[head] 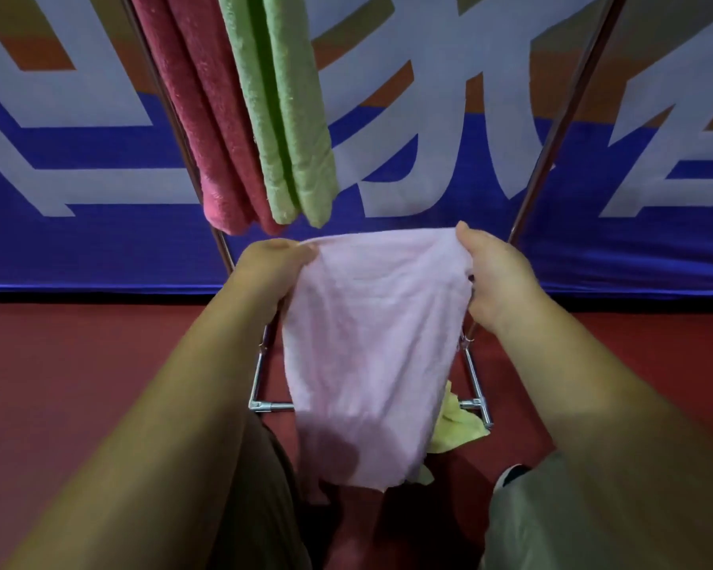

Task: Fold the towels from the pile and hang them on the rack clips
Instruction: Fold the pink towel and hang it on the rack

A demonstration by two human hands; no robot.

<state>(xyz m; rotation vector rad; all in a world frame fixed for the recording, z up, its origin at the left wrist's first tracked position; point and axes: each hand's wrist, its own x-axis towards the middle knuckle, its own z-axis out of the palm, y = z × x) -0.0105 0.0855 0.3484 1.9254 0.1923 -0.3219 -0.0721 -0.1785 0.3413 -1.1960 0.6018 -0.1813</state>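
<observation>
Up at the left, the red towel (206, 117) hangs folded beside the left pole of the rack (223, 246). The green towel (289, 117) hangs folded just to its right, touching it and lying partly in front of it. The tops of both run out of view, so you cannot tell what holds them. Below their lower ends, your left hand (264, 269) pinches the top left corner of the pink towel (371, 343), thumb on top and fingers curled in behind the cloth, mostly hidden. The pink towel is in the air between your two hands, its top edge stretched nearly level. The rest hangs loose and creased in front of the rack's base bars, with the bottom edge near your knees. Just right of its lower part, a yellow towel (460, 429) lies crumpled on the floor (79, 384), beside the right base bar and partly hidden behind the pink one. Your right hand (499, 277) grips the top right corner, thumb up over the edge and fingers closed round the bunched cloth. Behind everything stands a blue banner (99, 240) with large pale characters.
</observation>
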